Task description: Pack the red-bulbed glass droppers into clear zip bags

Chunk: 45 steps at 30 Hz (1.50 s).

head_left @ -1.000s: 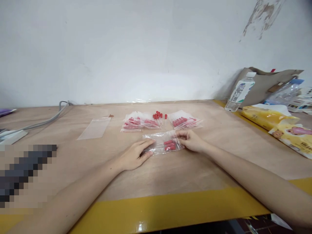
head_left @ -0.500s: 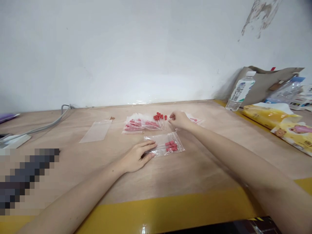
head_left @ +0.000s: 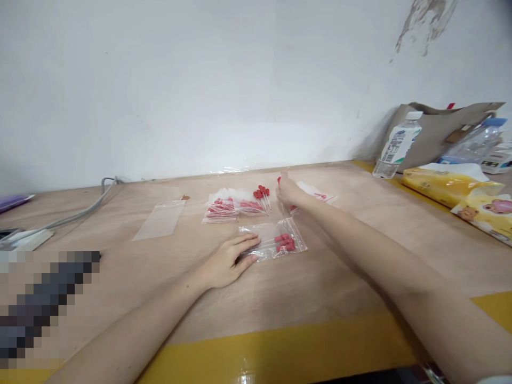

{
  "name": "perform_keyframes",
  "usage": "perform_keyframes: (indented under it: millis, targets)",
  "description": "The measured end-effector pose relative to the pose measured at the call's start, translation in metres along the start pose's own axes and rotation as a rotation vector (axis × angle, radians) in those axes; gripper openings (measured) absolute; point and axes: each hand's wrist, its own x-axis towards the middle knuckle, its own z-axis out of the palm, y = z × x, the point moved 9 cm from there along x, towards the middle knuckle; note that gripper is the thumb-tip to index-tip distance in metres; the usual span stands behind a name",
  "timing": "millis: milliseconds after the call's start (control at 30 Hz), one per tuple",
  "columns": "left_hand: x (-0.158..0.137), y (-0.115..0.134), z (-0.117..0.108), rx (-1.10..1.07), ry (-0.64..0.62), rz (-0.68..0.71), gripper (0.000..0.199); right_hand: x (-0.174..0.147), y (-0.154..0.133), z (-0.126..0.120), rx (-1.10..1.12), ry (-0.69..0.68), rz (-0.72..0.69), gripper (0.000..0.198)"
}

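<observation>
My left hand (head_left: 230, 261) lies on the near table with its fingers apart. Its fingertips rest on the left end of a clear zip bag (head_left: 267, 230), which has several red-bulbed droppers (head_left: 285, 242) in it. Farther back, my right hand (head_left: 288, 193) is closed on a dropper (head_left: 279, 180), whose red bulb shows above the fingers; the stem is mostly hidden. Just left of that hand, several loose droppers (head_left: 261, 192) lie fanned out. Beside them is a stack of filled bags (head_left: 222, 208). Another bag with red print or contents (head_left: 320, 195) shows partly behind my right wrist.
A flat translucent bag (head_left: 160, 220) lies on the left of the table. Grey cable (head_left: 86, 205) runs along the far left. At the right stand a water bottle (head_left: 398, 144), a grey bag (head_left: 434, 128) and yellow tissue packs (head_left: 448, 184). The wall bounds the back.
My right hand has taken up the single dropper that stood apart from the loose group and raised it slightly. My left hand stays on the bag. The view has shifted a little.
</observation>
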Motion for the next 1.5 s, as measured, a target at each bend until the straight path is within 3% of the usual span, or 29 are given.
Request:
perform_keyframes:
  millis: [133, 300, 400, 600, 833, 967, 1200, 1367, 1500]
  targets:
    - [0.0, 0.0, 0.0, 0.014, 0.0, 0.0, 0.038, -0.025, 0.039, -0.034, 0.278, 0.074, 0.051, 0.058]
    - [0.001, -0.001, -0.001, 0.024, 0.006, -0.011, 0.039, -0.064, 0.085, -0.036, 0.77, 0.178, 0.143, 0.049]
    - [0.001, -0.001, -0.001, 0.025, 0.006, -0.011, 0.039, -0.078, 0.093, -0.03, 0.874, 0.262, 0.166, 0.042]
    - [0.001, -0.004, 0.001, 0.037, -0.011, -0.028, 0.039, -0.086, 0.079, -0.012, 1.004, 0.226, 0.152, 0.034]
    - [0.001, -0.001, -0.001, 0.028, 0.009, -0.009, 0.038, -0.097, 0.065, -0.003, 1.008, 0.158, 0.128, 0.035]
    - [0.001, -0.001, -0.001, 0.027, 0.015, -0.003, 0.038, -0.103, 0.068, -0.006, 1.034, 0.169, 0.197, 0.033]
    - [0.001, 0.0, -0.001, 0.017, 0.014, -0.015, 0.041, -0.105, 0.068, 0.011, 1.152, -0.061, 0.313, 0.01]
    - [0.001, -0.001, -0.002, 0.031, 0.007, -0.065, 0.045, -0.105, 0.063, 0.017, 0.925, -0.286, 0.191, 0.008]
    - [0.0, 0.001, -0.002, 0.028, 0.009, -0.048, 0.044, -0.108, 0.049, 0.012, 0.724, -0.338, -0.026, 0.018]
